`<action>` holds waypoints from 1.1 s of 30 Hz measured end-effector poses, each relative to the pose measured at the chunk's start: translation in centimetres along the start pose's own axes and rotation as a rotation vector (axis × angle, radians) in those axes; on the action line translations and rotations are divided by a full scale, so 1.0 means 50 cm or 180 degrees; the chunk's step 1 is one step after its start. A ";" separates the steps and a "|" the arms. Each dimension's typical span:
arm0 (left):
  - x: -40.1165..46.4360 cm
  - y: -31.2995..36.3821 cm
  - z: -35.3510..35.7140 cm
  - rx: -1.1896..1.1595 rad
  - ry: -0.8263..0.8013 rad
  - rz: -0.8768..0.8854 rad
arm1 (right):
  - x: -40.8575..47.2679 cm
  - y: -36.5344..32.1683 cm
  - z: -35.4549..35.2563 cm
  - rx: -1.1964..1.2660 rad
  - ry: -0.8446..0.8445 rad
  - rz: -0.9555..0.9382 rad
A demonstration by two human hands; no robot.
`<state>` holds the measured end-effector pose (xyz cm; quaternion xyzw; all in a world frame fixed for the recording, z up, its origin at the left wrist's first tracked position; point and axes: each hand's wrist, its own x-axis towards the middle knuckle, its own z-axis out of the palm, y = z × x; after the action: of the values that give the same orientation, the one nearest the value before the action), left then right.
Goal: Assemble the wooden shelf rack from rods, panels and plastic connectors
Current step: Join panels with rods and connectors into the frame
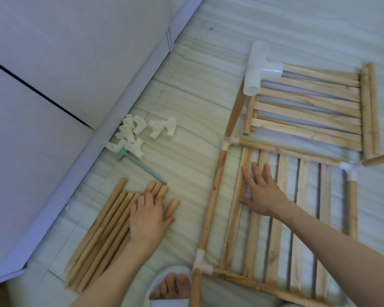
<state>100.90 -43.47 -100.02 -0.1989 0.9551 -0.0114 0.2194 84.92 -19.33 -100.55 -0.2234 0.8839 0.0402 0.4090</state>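
Pale tiled floor [182,89] runs up to a white cabinet wall [42,74] on the left, with a grey skirting strip along its foot. On the floor by that strip lies a heap of white connectors [140,131], and just below it a green tool [140,166] lies slantwise, its tip near the rods.

A bundle of loose rods [98,235] lies side by side at lower left. The left hand [148,220] rests flat on their upper ends, fingers curled over the wood; I cannot tell whether its grip closes on any one rod.

To the right is the part-built frame [211,202]: rods joined at the corners by connectors, with a slatted panel [275,229] lying inside it. The right hand [262,189] is spread wide and pressed flat on the slats near the frame's top left corner, holding nothing. From that corner an upright rod [235,111] rises toward the camera, capped by a large white tee [262,69]. Another upright comes up at the near corner, beside a slippered foot [171,284].

Behind the frame lies a second panel [308,107], close to the frame's far rail. Open floor lies between the rods and the frame, and more beyond the second panel.
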 end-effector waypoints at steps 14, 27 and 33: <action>0.110 0.053 -0.190 -0.2687 0.0095 0.0522 | -0.010 -0.002 -0.017 0.0199 -0.0108 -0.0023; 0.155 0.188 -0.316 -0.5816 -0.1159 -0.0246 | -0.070 -0.029 -0.081 0.3600 0.0131 -0.0219; 0.149 0.209 -0.300 -0.6292 -0.1147 -0.0323 | -0.109 -0.050 -0.118 0.4795 -0.0965 -0.0826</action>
<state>84.51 -37.70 -90.68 -0.3309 0.4790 0.8073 0.0964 84.92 -21.11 -92.31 0.0210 0.5740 -0.5891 0.5683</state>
